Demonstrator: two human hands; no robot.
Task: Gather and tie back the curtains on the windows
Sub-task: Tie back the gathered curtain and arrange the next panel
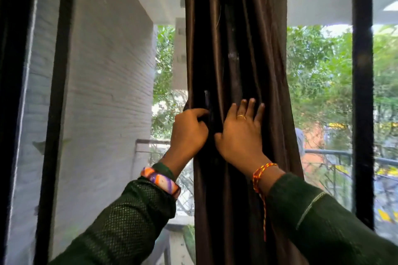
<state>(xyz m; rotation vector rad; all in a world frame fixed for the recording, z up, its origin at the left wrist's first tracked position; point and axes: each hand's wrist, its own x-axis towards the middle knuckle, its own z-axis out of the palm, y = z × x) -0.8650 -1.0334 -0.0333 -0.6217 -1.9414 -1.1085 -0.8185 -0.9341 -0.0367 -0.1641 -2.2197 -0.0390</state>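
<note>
- Head view: the dark brown curtain (234,71) hangs bunched into one column down the middle of the window, between the black frame bars (363,92).
- Left hand (189,133) has its fingers curled into the folds at the bundle's left edge, gripping cloth. A small dark strip stands just above the forefinger; a tie or a fold, I cannot tell.
- Right hand (241,133) lies flat on the front, fingers straight and spread, pressing the pleats in, holding nothing.
- Risk, as I judge it: this satin looks slick, so if the flat hand lifts before a tie goes round, the right-hand folds could fan back out.
- Another: only the left edge is gripped, so a pull there could skew the bundle.
- Containers: none in sight, so nothing to report inside any.
</note>
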